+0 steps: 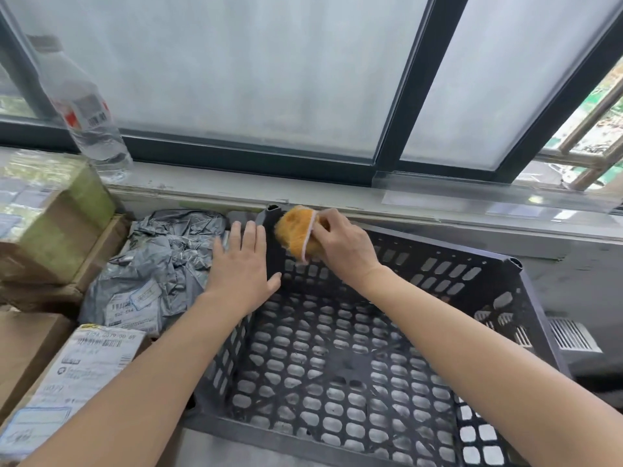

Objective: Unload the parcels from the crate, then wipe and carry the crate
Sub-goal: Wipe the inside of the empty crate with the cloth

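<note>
Crate (438, 271) by windowsill (337, 193), frosted window (253, 79); parcels (161, 257) left; right hand (340, 244) grips cloth (296, 234).

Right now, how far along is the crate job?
Unloading looks done: the crate is empty, and the parcels lie to its left. Wiping is in hand: the right hand grips an orange cloth at the far-left corner, and the left hand rests flat on the left wall. Left to do: finishing the wipe, then carrying.

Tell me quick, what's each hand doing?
Left hand: open, fingers straight, resting on the black crate's left edge.
Right hand: gripping the orange cloth.
</note>
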Available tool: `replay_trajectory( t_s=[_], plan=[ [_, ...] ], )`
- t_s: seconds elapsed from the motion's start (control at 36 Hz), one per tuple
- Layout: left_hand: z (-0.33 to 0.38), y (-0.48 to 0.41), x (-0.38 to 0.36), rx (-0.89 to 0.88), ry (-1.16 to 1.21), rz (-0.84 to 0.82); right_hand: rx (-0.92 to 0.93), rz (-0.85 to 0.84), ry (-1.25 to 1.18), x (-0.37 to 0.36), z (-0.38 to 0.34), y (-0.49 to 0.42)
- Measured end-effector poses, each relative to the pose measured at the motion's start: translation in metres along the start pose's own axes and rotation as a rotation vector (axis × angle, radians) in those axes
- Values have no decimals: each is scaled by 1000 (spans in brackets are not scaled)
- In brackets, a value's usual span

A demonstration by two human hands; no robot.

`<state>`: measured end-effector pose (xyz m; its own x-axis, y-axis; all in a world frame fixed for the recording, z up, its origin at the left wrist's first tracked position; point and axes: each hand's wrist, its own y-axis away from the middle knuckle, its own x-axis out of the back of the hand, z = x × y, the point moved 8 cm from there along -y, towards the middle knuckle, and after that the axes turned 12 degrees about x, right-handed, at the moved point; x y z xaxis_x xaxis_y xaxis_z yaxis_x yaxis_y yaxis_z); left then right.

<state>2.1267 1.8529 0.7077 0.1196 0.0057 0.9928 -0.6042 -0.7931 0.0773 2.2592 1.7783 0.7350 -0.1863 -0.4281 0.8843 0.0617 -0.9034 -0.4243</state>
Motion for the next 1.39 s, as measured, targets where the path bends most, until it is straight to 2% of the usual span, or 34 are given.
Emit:
replay_trajectory(
  t_s=[0.14,0.19,0.28,0.39,0.53,0.61,0.83,1.03,1.39],
  plan=[
    [0,-2,0,-10,38,24,199,-155,-17,-28,-38,-17],
    [-1,-2,1,-16,49,46,224,-217,-34,-37,-46,-20],
    [-1,-3,-1,-21,48,51,92,-236,-114,-41,-40,-19],
    [0,-3,-2,-19,30,48,-148,-167,-238,-36,-22,-7],
    [1,-4,-1,-21,23,47,-281,-144,-244,-32,-2,-1],
    [1,-3,-1,-21,21,42,-297,-159,-216,-33,4,-2],
    [0,-2,-1,-30,26,52,-86,-116,-194,-31,-14,-3],
    [0,-2,-2,-30,29,58,-82,-129,-268,-28,-9,-6],
    [0,-3,-3,-27,23,59,322,-69,255,-37,-17,-26]
  ],
)
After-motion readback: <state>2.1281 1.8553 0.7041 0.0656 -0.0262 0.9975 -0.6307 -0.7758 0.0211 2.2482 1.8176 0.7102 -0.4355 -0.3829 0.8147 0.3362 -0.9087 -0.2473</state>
